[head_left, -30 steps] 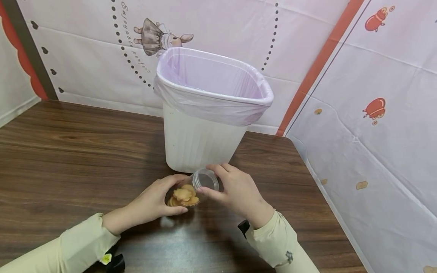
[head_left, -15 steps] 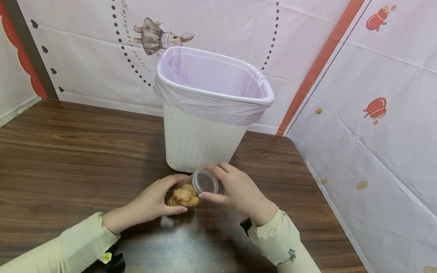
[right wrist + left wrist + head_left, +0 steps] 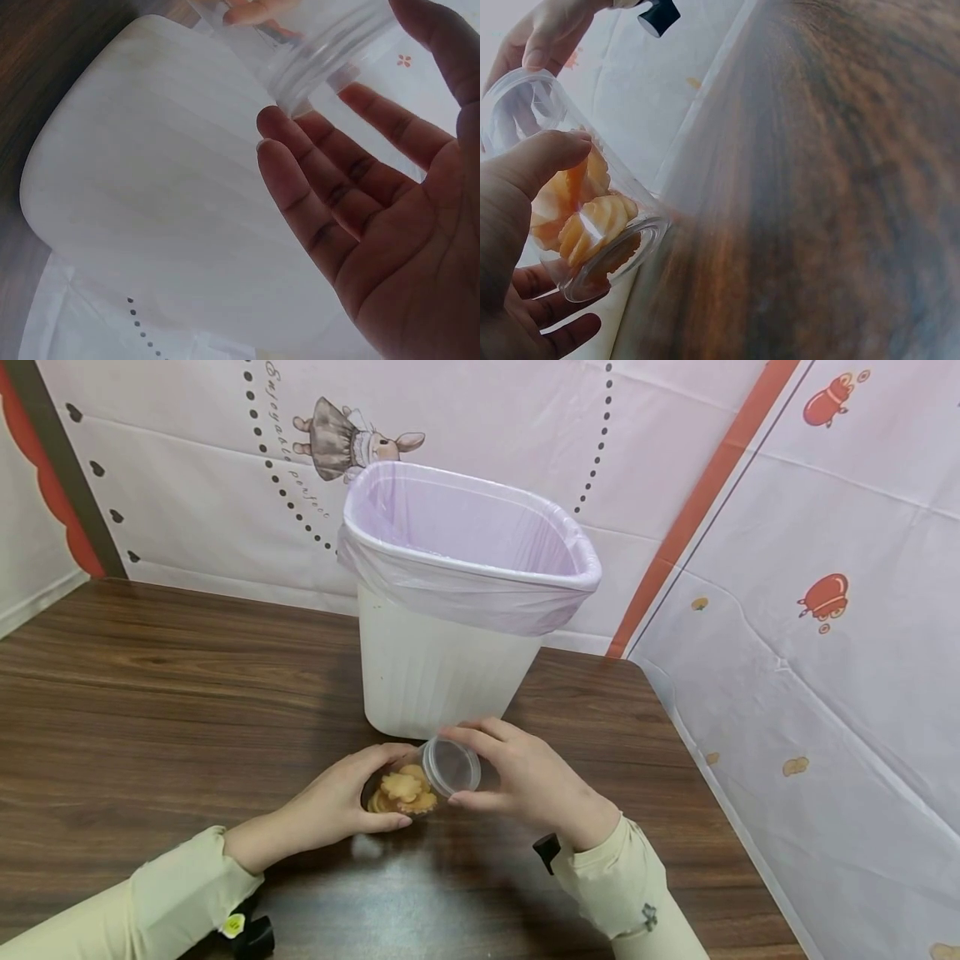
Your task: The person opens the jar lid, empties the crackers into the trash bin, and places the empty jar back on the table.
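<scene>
A clear plastic jar (image 3: 405,787) with several yellow-brown ridged cookies (image 3: 592,229) inside lies tilted low over the table, in front of the bin. Its round, ringed mouth end (image 3: 453,766) faces right; whether a clear lid covers it is hard to tell. My left hand (image 3: 330,797) grips the jar's body, thumb on the near side and fingers on the far side. My right hand (image 3: 528,781) holds the mouth end between thumb and fingertips on opposite edges. In the right wrist view, those fingertips (image 3: 277,124) are spread against the ringed edge.
Behind the jar stands a tall white trash bin (image 3: 442,668), lined with a pale purple bag (image 3: 480,602) folded over its rim. All sits on a dark wood-grain table (image 3: 187,693). Printed cloth walls (image 3: 750,710) close off the back and right.
My right hand has shifted slightly right and turned, its thumb and fingers sliding around the mouth end. The left hand and the jar's body have stayed put.
</scene>
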### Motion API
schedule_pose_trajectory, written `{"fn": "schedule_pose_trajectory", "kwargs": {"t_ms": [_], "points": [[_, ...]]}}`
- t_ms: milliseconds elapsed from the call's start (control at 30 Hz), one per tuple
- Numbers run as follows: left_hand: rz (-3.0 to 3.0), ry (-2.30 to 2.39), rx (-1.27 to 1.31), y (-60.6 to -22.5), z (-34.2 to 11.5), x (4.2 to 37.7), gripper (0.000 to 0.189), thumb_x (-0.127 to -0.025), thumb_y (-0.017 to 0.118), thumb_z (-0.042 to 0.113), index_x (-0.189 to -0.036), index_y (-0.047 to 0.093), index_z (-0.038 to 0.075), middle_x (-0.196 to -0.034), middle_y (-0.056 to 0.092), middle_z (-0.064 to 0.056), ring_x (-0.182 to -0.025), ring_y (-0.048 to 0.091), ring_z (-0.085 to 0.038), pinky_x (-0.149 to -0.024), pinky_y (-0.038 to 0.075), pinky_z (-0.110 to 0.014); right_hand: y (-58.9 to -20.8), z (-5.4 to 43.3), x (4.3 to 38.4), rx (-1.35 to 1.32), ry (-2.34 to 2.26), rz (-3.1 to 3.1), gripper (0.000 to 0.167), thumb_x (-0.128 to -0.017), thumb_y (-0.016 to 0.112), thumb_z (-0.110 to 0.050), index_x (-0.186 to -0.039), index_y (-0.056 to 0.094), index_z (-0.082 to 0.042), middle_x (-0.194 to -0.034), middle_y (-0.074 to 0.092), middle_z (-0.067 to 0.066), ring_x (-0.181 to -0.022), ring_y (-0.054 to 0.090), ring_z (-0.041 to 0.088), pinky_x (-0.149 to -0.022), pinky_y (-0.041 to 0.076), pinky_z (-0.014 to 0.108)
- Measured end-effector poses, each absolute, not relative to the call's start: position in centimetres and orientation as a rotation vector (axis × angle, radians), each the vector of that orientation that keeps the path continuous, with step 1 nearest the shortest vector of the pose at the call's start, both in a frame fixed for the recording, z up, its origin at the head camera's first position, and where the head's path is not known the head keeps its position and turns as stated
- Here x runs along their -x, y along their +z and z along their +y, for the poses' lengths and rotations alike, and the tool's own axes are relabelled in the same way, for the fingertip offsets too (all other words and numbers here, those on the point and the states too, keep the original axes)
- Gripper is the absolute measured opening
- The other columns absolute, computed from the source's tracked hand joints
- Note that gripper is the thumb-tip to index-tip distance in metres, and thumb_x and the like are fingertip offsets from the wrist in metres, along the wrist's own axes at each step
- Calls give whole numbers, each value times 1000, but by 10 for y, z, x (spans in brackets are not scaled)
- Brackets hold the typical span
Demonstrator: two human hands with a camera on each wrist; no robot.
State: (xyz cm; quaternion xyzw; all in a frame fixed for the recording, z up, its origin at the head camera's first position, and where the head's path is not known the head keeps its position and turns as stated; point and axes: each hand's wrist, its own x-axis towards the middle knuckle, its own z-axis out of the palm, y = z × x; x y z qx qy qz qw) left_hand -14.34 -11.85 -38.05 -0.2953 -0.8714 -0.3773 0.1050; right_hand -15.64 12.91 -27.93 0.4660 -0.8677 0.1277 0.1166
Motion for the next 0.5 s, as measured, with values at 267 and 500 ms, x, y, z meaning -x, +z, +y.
{"fn": "schedule_pose_trajectory", "kwargs": {"t_ms": [267,500], "points": [[-2570,-1112,883,-381,-119,144,68,-74,83,32,-132,52,15,-126,61,2,-107,59,-13,-90,49,-38,-277,132,157,-1428,359,-2534,62,-77,80,-31,-133,56,-19,-126,59,0,-113,59,12,-92,51,26],[-2566,-1127,888,-382,-119,144,68,-74,83,33,-133,52,15,-126,62,2,-107,60,-13,-90,49,-38,-277,132,156,-1441,368,-2534,63,-77,80,-30,-134,55,-19,-127,58,1,-115,58,13,-94,50,27]]}}
